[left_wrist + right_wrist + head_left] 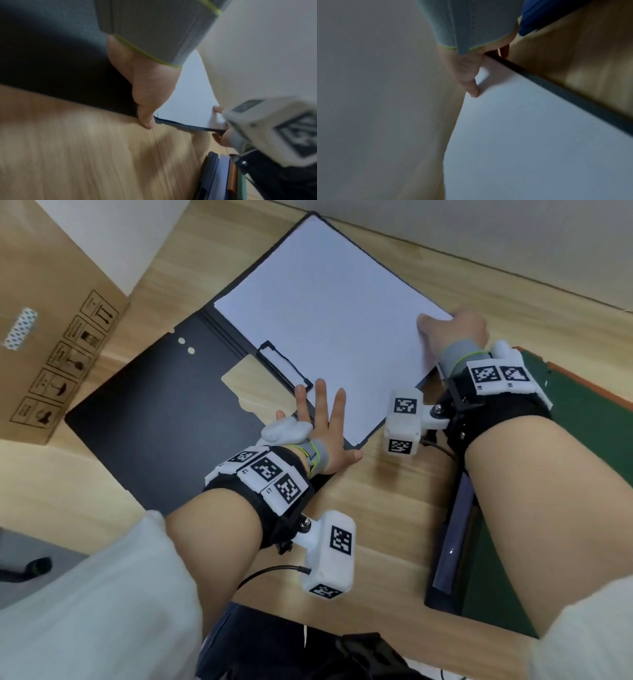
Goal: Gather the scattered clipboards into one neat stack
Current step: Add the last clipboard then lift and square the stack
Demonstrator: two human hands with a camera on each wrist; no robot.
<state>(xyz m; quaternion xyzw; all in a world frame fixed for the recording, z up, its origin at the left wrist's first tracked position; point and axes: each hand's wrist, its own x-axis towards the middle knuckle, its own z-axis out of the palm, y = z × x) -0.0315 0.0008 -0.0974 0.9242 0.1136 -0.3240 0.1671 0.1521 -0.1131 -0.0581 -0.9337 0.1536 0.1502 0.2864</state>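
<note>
A black folding clipboard (164, 419) lies open on the wooden table, its cover flipped out to the left. White paper (329, 313) sits under its metal clip (284, 364). My left hand (318, 422) lies flat with spread fingers on the near edge beside the clip, and its thumb (145, 119) is against the board's edge. My right hand (445, 330) pinches the board's right corner, thumb (473, 89) on the paper and fingers underneath. A stack of other clipboards (582, 419), green on top with dark blue edges (217, 175), lies under my right forearm.
A cardboard box (51, 337) stands at the left, close to the open cover. A pale wall (479, 234) runs along the table's far edge just behind the clipboard. Bare table top (376, 508) shows between my forearms.
</note>
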